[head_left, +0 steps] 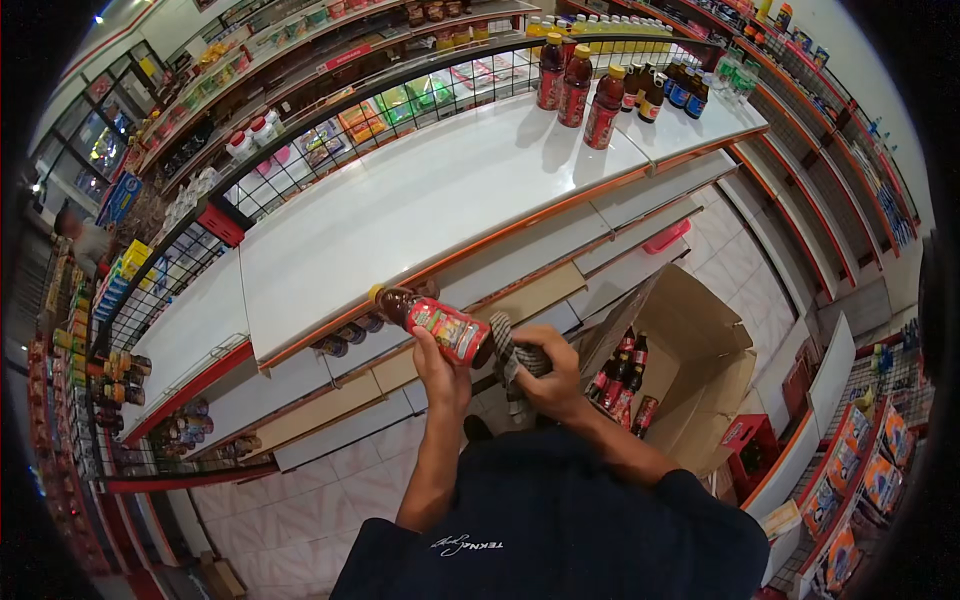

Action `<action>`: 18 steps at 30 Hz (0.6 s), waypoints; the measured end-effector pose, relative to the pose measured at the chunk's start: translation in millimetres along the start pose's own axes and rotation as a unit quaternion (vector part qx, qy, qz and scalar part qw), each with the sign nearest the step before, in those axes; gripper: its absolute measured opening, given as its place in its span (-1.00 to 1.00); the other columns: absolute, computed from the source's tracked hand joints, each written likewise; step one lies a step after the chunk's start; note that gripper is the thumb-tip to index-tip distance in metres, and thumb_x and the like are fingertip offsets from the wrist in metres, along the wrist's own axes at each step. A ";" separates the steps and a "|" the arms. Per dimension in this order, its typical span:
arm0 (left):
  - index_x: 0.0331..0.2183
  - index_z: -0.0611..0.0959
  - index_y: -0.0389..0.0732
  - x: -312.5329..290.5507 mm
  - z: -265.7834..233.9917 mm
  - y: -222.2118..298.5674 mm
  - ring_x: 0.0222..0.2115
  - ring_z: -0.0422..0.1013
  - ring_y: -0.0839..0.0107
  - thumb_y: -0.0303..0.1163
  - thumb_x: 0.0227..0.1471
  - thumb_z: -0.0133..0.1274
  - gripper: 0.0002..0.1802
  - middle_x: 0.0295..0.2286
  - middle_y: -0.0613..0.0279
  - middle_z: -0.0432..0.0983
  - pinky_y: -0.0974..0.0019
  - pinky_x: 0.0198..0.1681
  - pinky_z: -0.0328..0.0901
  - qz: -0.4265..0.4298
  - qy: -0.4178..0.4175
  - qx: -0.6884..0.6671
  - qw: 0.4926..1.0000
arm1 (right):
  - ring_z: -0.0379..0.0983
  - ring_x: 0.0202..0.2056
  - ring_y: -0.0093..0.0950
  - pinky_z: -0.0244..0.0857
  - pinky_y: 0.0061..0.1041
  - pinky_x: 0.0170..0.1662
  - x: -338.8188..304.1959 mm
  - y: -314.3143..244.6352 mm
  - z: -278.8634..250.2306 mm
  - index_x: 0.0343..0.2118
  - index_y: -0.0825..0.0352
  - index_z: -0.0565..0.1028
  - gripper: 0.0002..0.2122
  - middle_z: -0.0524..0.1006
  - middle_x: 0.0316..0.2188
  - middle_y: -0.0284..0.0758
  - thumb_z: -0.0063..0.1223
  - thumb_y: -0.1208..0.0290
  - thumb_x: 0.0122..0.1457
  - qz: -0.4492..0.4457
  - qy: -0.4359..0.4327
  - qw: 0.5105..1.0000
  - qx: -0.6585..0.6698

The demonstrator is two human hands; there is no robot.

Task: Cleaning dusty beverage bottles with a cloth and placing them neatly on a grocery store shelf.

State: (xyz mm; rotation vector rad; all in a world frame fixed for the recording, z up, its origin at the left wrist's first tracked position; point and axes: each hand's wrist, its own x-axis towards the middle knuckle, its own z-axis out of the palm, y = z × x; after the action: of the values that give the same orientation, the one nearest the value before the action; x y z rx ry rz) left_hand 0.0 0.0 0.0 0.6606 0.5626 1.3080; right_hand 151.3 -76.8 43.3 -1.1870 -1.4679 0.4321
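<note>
A dark drink bottle with a red label and yellow cap (447, 328) is tilted, its cap toward the upper left. My left hand (441, 375) is closed around its lower side. In my right hand (550, 372) is a bunched striped cloth (505, 345), right by the bottle's base; whether it touches the base I cannot tell. Beyond my hands stretches the white top shelf (400, 195). Three similar bottles, including the nearest one (603, 110), stand upright at its far right. To my right, an open cardboard box (690, 330) holds several red-labelled bottles (622, 380).
Small dark bottles (684, 92) crowd the shelf's far right end. A black wire grid (380, 95) runs along its back edge. Lower shelf tiers (540, 255) lie beneath. A red crate (750, 448) sits beside the box, near a rack with orange packets (845, 555).
</note>
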 end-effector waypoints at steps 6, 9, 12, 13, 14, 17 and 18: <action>-0.05 0.36 -0.25 -2.0 42.6 13.9 -0.22 0.48 0.30 0.06 0.26 -0.22 -0.46 -0.23 0.12 0.48 0.19 -0.09 0.40 0.027 0.069 -0.040 0.996 | 0.47 -0.19 -0.26 0.37 -0.34 -0.14 13.3 -22.5 -1.3 -0.28 0.37 0.55 -0.71 0.53 -0.22 -0.21 0.26 0.61 -0.16 -0.114 0.012 0.993 -0.015; -0.05 0.36 -0.25 -4.2 44.9 20.9 -0.22 0.47 0.33 0.05 0.26 -0.22 -0.47 -0.23 0.13 0.48 0.21 -0.10 0.40 0.012 0.080 -0.078 0.994 | 0.46 -0.20 -0.24 0.36 -0.34 -0.14 11.0 -10.7 -10.9 -0.32 0.38 0.54 -0.72 0.53 -0.23 -0.20 0.27 0.61 -0.19 -0.148 -0.026 0.988 -0.045; -0.06 0.37 -0.24 -3.6 42.0 19.2 -0.22 0.47 0.34 0.04 0.27 -0.22 -0.48 -0.23 0.14 0.48 0.23 -0.11 0.41 0.011 0.083 -0.073 0.994 | 0.45 -0.21 -0.22 0.36 -0.33 -0.15 21.1 -5.1 -11.3 -0.36 0.38 0.53 -0.73 0.54 -0.26 -0.21 0.27 0.61 -0.21 -0.106 0.021 0.992 -0.059; -0.05 0.36 -0.24 -3.3 40.1 17.9 -0.22 0.47 0.34 0.04 0.27 -0.23 -0.48 -0.24 0.14 0.48 0.24 -0.12 0.41 0.002 0.085 -0.056 0.995 | 0.45 -0.21 -0.23 0.36 -0.33 -0.15 25.7 -8.5 -10.9 -0.36 0.37 0.53 -0.74 0.54 -0.27 -0.21 0.27 0.62 -0.21 -0.099 0.057 0.992 -0.061; -0.05 0.36 -0.24 -3.4 38.4 17.3 -0.22 0.47 0.34 0.04 0.27 -0.23 -0.48 -0.24 0.14 0.48 0.24 -0.12 0.41 0.003 0.086 -0.055 0.995 | 0.44 -0.23 -0.22 0.36 -0.32 -0.16 26.7 -15.0 -7.9 -0.37 0.37 0.53 -0.74 0.54 -0.28 -0.22 0.27 0.63 -0.22 -0.107 0.061 0.991 -0.056; 0.07 0.32 -0.20 -0.8 39.8 18.9 -0.23 0.47 0.30 0.14 0.22 -0.22 -0.36 -0.17 0.14 0.45 0.20 -0.09 0.40 -0.022 0.042 -0.048 0.998 | 0.45 -0.27 -0.22 0.33 -0.36 -0.17 21.8 -20.8 1.4 -0.41 0.38 0.50 -0.72 0.53 -0.34 -0.20 0.25 0.68 -0.30 -0.142 0.042 0.989 -0.028; 0.07 0.32 -0.20 -0.5 39.1 20.1 -0.23 0.47 0.30 0.14 0.22 -0.22 -0.36 -0.17 0.14 0.45 0.20 -0.09 0.40 -0.022 0.042 -0.047 0.998 | 0.45 -0.28 -0.22 0.33 -0.35 -0.18 22.0 -22.4 0.0 -0.42 0.39 0.50 -0.73 0.53 -0.35 -0.20 0.25 0.68 -0.29 -0.143 0.023 0.989 -0.030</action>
State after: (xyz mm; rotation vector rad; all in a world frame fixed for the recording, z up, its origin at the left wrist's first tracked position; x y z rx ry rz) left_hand 13.9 -2.7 41.6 0.5150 0.5766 1.3175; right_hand 145.2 -67.7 72.8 -1.0067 -1.5917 0.1646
